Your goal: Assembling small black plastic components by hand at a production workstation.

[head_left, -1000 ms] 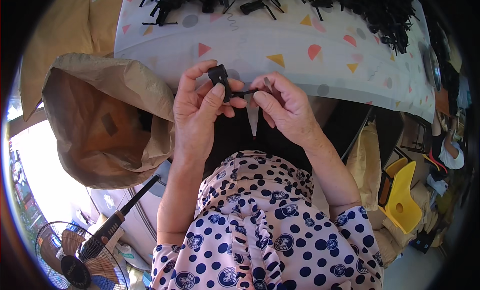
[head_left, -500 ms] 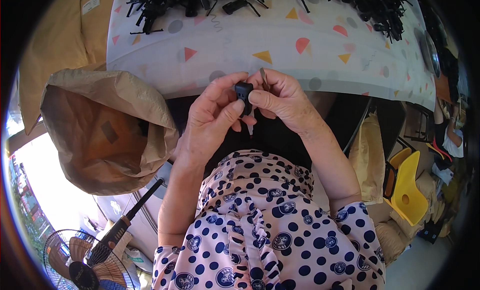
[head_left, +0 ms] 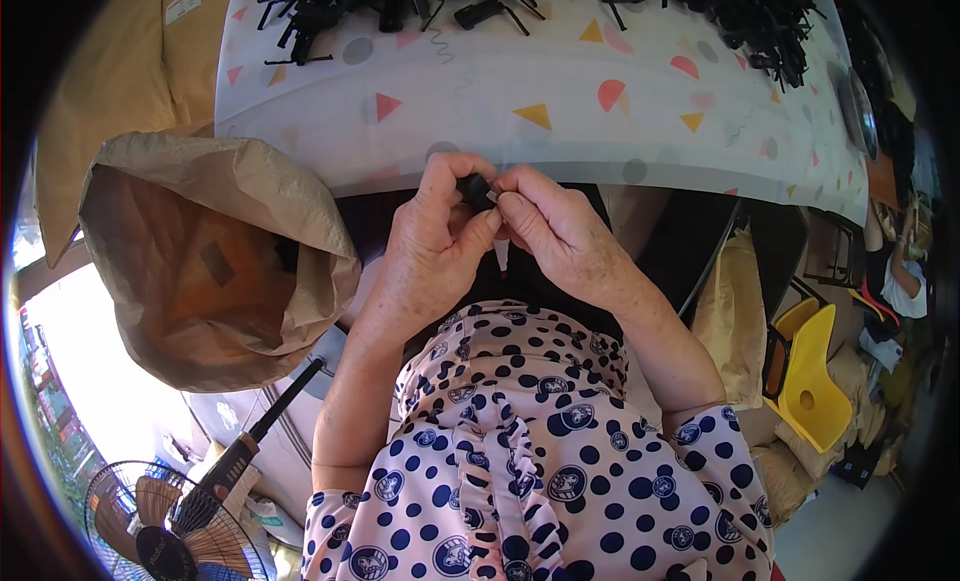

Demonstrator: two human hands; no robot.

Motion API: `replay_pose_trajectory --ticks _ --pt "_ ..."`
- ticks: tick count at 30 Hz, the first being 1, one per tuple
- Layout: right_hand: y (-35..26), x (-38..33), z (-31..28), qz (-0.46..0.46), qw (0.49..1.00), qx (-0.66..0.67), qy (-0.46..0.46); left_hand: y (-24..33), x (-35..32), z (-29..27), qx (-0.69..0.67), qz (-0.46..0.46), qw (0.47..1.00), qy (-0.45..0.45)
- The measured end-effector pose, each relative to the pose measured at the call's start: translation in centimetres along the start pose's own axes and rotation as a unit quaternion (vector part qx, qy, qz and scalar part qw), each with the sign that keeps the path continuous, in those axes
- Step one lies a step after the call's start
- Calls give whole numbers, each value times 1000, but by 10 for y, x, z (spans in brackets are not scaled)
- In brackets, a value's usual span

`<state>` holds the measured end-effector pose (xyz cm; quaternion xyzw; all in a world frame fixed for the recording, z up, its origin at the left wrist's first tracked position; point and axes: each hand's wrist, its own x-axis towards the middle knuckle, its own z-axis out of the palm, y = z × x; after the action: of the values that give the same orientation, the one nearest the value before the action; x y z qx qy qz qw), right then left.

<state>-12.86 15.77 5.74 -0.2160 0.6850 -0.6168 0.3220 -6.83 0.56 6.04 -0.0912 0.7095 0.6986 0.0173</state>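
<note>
Just off the near edge of the table, my left hand (head_left: 425, 246) is closed around a small black plastic part (head_left: 473, 190), its thumb and forefinger pinching it. My right hand (head_left: 565, 231) is also closed, gripping a thin flat blade whose light metallic tip (head_left: 492, 196) touches the part's right side. The rest of the blade is hidden by my fingers. Both hands meet above my lap. Many similar black plastic parts (head_left: 310, 16) with thin legs lie heaped along the far side of the table.
A patterned white cloth (head_left: 450, 101) covers the table. An open brown paper bag (head_left: 225, 161) stands at my left, with a fan (head_left: 165, 551) below it. On the right are a yellow chair (head_left: 812, 386), a paper sack (head_left: 733, 321) and another person (head_left: 905, 276).
My right hand has turned over, and the blade that pointed up now has its tip against the black part. The part has tilted in my left hand.
</note>
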Motion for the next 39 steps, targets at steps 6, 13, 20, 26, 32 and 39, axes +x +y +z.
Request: replay_pose_trajectory --ticks 6,13,20,26,32,39 --pt "3 2 5 -28 994 -101 44 10 -1 -1 197 -6 980 22" --pt "12 10 27 -65 991 -44 109 10 -5 -1 325 58 942 63" --pt "-4 33 -53 -132 933 -292 163 18 -26 -50 314 67 913 252" --pt "7 84 -149 -77 785 -545 285 14 -74 -145 552 -47 774 306" --pt "9 68 -152 -76 790 -522 313 7 -64 -101 260 59 928 262" --pt "13 19 -106 -44 974 -106 196 17 9 1 -132 -74 986 -66"
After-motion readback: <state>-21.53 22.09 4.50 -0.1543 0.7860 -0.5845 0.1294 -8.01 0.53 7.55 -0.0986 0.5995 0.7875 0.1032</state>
